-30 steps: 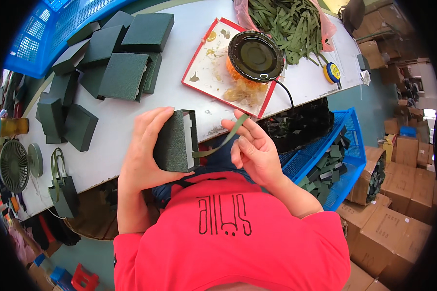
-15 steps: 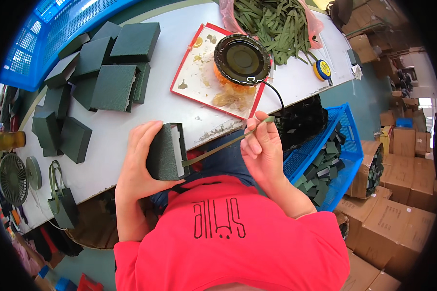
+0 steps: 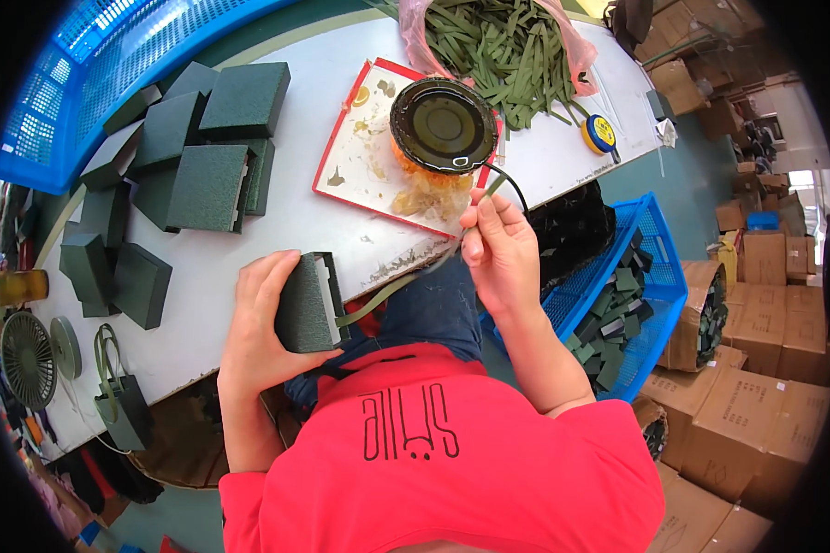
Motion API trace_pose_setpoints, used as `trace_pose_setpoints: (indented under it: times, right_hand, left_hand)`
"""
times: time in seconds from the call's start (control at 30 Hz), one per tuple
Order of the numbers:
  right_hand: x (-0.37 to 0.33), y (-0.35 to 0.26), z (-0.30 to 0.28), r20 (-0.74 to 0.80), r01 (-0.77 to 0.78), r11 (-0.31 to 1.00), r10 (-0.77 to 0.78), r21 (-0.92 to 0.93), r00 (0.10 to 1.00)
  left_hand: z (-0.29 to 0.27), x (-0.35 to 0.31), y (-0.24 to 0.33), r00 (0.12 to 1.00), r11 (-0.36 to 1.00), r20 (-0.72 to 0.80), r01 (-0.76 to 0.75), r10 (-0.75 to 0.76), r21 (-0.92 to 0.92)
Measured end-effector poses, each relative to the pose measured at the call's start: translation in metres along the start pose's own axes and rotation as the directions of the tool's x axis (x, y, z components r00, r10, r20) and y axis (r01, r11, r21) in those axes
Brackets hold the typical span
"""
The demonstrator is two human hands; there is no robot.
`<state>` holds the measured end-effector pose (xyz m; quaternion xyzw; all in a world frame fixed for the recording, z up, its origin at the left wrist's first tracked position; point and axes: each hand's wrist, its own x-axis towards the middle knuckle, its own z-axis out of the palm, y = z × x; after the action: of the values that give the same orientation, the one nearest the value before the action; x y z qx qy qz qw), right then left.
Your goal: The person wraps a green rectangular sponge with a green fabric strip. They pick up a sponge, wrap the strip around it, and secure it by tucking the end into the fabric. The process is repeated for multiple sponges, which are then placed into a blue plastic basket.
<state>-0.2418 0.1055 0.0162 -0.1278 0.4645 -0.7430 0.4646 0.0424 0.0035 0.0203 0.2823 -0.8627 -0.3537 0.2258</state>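
My left hand (image 3: 260, 323) wraps round a dark green box (image 3: 302, 304), held upright at the table's near edge with its pale inner face to the right. A green ribbon (image 3: 383, 298) runs out of that face in a slack curve. My right hand (image 3: 503, 249) pinches the ribbon by its far end between thumb and fingertips. Just beyond those fingertips is a round black pot (image 3: 443, 124) of dark liquid with amber drips down its side. The pot stands on a white board with a red rim (image 3: 341, 120), stained with dried amber patches.
Several green boxes (image 3: 207, 189) pile up at left, beside a blue crate (image 3: 41, 138). A pink bag of green ribbons (image 3: 498, 55) and a yellow-and-blue tape measure (image 3: 599, 134) lie at the back. At right, a blue basket (image 3: 659, 304) holds small green pieces near cardboard boxes (image 3: 756, 424).
My right hand has moved up toward the pot with the ribbon's end. The ribbon, straighter before, now sags in a curve. My left hand still grips the box; the whole view has shifted slightly.
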Motion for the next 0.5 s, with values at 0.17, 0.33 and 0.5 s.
trace_pose_setpoints:
  times: [0.17,0.33,0.5]
  right_hand:
    - [0.015,-0.008,0.002,0.006,0.028,0.983,-0.027,-0.181,1.0]
    - [0.022,-0.008,0.007,-0.024,0.012,0.965,-0.019,-0.261,1.0]
    - [0.029,-0.003,0.007,-0.047,0.006,0.966,-0.018,-0.26,0.999]
  left_hand:
    - [0.002,0.006,0.003,0.999,0.999,0.016,-0.031,0.031,0.013]
    - [0.005,0.01,0.007,0.999,0.999,0.009,-0.033,0.033,-0.013]
    - [0.006,0.009,0.006,0.999,0.999,0.023,-0.036,0.036,0.013]
